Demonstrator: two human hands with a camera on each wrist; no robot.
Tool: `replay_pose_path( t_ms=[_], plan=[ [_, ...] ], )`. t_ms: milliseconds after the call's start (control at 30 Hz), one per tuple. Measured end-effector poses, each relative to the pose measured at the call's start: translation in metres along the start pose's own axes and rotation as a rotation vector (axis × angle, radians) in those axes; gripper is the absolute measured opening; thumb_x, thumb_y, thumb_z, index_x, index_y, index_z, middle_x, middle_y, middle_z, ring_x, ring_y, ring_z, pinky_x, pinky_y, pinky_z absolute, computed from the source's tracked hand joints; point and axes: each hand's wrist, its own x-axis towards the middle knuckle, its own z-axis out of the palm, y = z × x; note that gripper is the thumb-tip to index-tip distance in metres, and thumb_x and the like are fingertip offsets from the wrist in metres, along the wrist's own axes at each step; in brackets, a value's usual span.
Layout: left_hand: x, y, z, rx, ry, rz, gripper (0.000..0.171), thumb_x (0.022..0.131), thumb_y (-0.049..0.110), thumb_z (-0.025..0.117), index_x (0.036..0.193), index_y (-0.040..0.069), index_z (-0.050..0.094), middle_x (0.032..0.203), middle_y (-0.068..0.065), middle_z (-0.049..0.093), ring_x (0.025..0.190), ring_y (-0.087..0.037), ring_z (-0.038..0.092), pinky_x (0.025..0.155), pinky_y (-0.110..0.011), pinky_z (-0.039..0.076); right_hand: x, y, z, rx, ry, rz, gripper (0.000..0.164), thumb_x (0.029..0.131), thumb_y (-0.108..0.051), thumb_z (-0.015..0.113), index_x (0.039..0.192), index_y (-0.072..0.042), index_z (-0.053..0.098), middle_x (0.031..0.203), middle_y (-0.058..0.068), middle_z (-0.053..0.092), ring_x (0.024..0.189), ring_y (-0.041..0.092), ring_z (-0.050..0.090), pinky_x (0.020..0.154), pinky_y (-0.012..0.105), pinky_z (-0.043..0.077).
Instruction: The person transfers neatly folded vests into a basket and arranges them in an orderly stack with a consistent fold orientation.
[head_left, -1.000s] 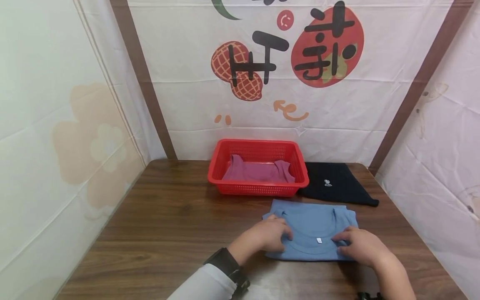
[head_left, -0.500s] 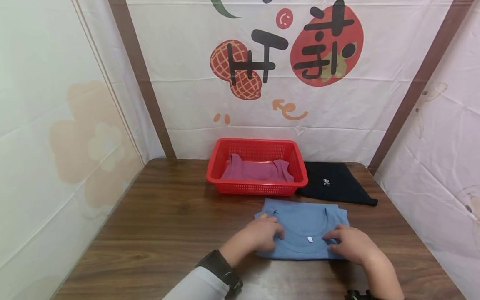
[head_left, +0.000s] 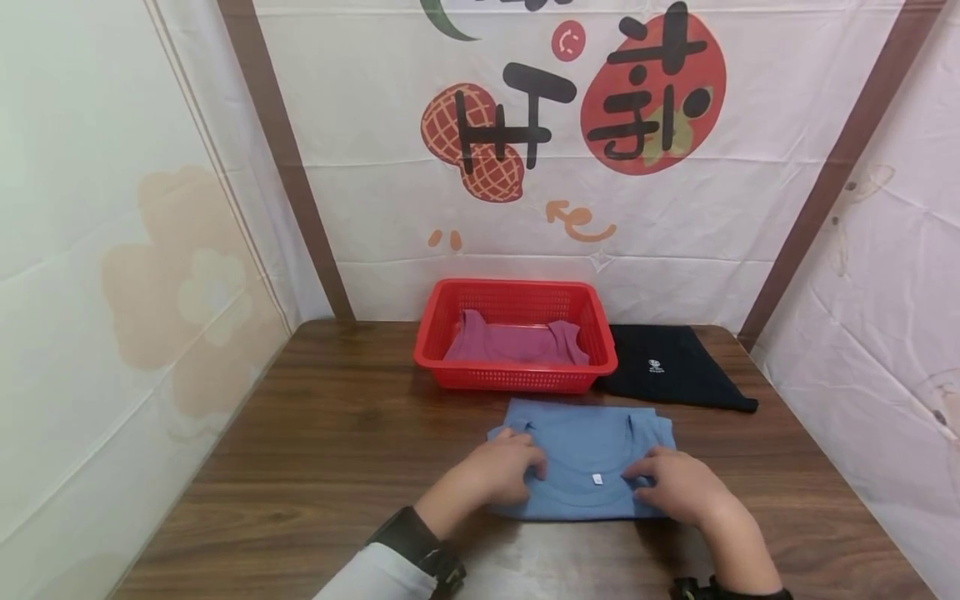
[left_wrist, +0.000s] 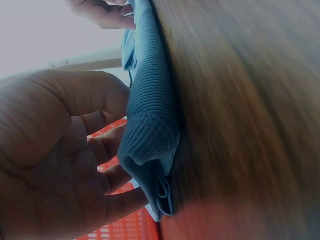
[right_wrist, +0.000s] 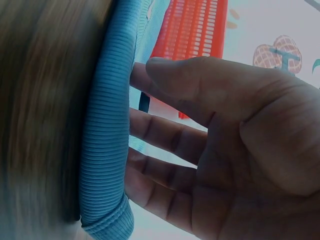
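Note:
A folded blue ribbed top (head_left: 577, 450) lies on the table, its scooped neckline and small white label facing up. My left hand (head_left: 495, 471) rests on the top's left side with fingers spread. On the right side, the fingertips of my right hand (head_left: 682, 485) touch the cloth. Both wrist views show loosely bent fingers pressing on the upper face of the folded ribbed top (right_wrist: 107, 130). The thumb of the left hand (left_wrist: 45, 145) lies near the thick folded front edge. Neither hand visibly pinches the cloth.
Behind the top stands a red plastic basket (head_left: 517, 379) holding a folded mauve garment (head_left: 517, 343). To its right lies a black cloth (head_left: 667, 367) with a small white print. Printed white curtains enclose the wooden table (head_left: 322, 467) at back and sides.
The blue top has slid left along the table, with both hands staying on it and moving along. The basket and the black cloth stay in place.

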Motion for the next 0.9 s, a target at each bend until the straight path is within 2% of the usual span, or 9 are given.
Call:
replay_pose_path(
  t_ms=[167,333,733,900],
  plan=[
    [-0.011,-0.009,-0.004,-0.042,-0.006,-0.031,0.025,0.075,0.014,0.08,0.092,0.031,0.071,0.102,0.011,0.059,0.109,-0.016,0.05,0.083,-0.033,0.048,0.004,-0.013,0.002,0.001,-0.006,-0.002,0.021,0.085,-0.02,0.078,0.106,-0.025,0.08,0.109,0.0,0.065,0.101,0.021,0.063,0.09,0.052,0.052],
    [-0.021,-0.017,-0.007,-0.051,0.003,-0.031,0.024,0.075,0.013,0.08,0.09,0.029,0.071,0.102,0.009,0.06,0.104,-0.016,0.05,0.08,-0.032,0.047,0.008,-0.027,0.003,-0.001,-0.028,0.003,0.021,0.086,-0.019,0.077,0.107,-0.023,0.08,0.107,-0.001,0.064,0.096,0.018,0.061,0.089,0.05,0.053],
    [-0.037,-0.04,-0.009,-0.092,-0.021,-0.077,0.025,0.076,0.013,0.081,0.092,0.029,0.071,0.102,0.01,0.059,0.102,-0.015,0.048,0.08,-0.034,0.048,0.018,-0.05,0.011,-0.006,-0.03,-0.025,0.022,0.086,-0.017,0.076,0.107,-0.023,0.081,0.103,-0.001,0.063,0.09,0.016,0.057,0.086,0.047,0.053],
    [-0.042,-0.047,-0.012,-0.097,-0.027,-0.082,0.024,0.077,0.014,0.082,0.093,0.028,0.071,0.101,0.009,0.058,0.101,-0.015,0.047,0.079,-0.034,0.047,0.022,-0.06,0.012,-0.024,-0.032,-0.032,0.023,0.086,-0.018,0.077,0.108,-0.022,0.08,0.106,-0.001,0.064,0.096,0.018,0.06,0.09,0.049,0.053]
  ],
)
